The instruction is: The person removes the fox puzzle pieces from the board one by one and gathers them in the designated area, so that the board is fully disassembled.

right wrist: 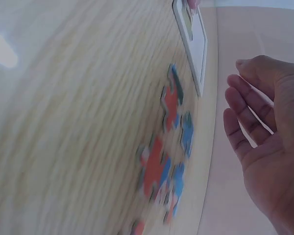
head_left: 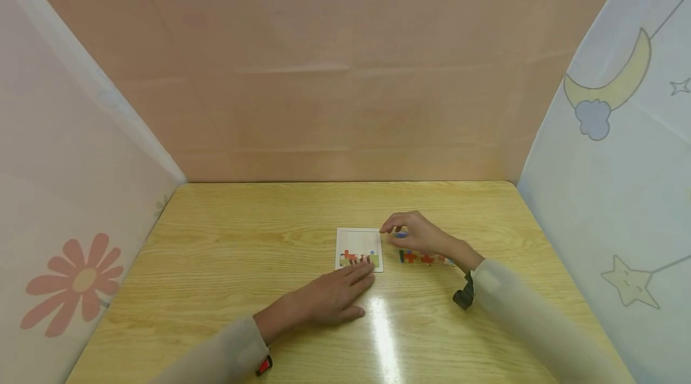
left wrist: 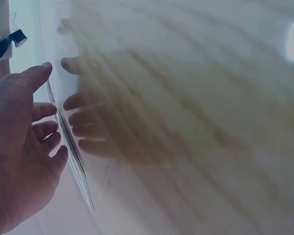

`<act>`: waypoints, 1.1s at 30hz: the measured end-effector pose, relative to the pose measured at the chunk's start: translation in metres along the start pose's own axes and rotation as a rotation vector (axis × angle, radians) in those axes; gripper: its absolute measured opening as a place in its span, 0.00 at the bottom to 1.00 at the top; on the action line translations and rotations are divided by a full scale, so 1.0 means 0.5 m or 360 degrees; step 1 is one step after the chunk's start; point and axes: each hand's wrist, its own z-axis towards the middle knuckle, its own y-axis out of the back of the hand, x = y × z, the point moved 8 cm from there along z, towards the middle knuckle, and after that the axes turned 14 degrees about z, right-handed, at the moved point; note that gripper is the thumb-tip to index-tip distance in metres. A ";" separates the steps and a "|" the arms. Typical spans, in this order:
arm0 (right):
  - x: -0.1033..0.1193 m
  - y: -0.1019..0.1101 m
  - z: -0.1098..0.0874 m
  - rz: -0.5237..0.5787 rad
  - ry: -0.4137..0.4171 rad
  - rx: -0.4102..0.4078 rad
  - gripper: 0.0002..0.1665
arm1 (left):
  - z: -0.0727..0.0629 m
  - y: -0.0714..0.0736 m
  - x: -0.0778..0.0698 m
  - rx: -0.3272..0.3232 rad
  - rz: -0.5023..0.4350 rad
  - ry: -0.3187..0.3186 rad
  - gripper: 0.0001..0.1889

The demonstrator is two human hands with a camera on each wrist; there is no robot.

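Note:
A small white puzzle tray (head_left: 358, 240) lies near the middle of the table, with several colourful pieces fitted along its near side. My left hand (head_left: 330, 296) reaches to the tray's near edge, its fingertips over the fitted pieces. In the left wrist view, the fingers of that hand (left wrist: 24, 142) are slightly bent beside the tray's edge. Loose jigsaw pieces (head_left: 410, 257) lie right of the tray, partly hidden by my right hand (head_left: 423, 234), which hovers above them. In the right wrist view, loosely curved fingers hold nothing visible, with red and blue pieces (right wrist: 170, 103) on the table beside them.
The wooden table (head_left: 243, 222) meets a plain back curtain (head_left: 345, 102). Printed side curtains with a flower (head_left: 83, 280) and a moon (head_left: 621, 81) stand at left and right. Glare brightens the table in front of the tray.

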 end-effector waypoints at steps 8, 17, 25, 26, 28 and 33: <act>-0.016 -0.042 0.049 0.0100 -0.0075 0.0124 0.11 | -0.001 -0.005 -0.011 0.0013 0.0083 0.0008 0.38; -0.021 -0.077 0.085 0.0137 -0.0127 0.0188 0.11 | -0.002 -0.009 -0.012 0.0019 0.0088 0.0014 0.40; -0.020 -0.103 0.103 0.0136 -0.0127 0.0273 0.12 | -0.001 -0.013 -0.012 0.0026 0.0094 0.0010 0.43; -0.022 -0.106 0.104 0.0147 -0.0130 0.0280 0.12 | -0.001 -0.014 -0.012 0.0031 0.0088 0.0010 0.43; -0.024 -0.111 0.108 0.0165 -0.0132 0.0291 0.12 | -0.002 -0.016 -0.011 0.0039 0.0075 0.0009 0.43; -0.024 -0.124 0.116 0.0165 -0.0090 0.0327 0.12 | -0.002 -0.017 -0.010 0.0033 0.0052 0.0000 0.44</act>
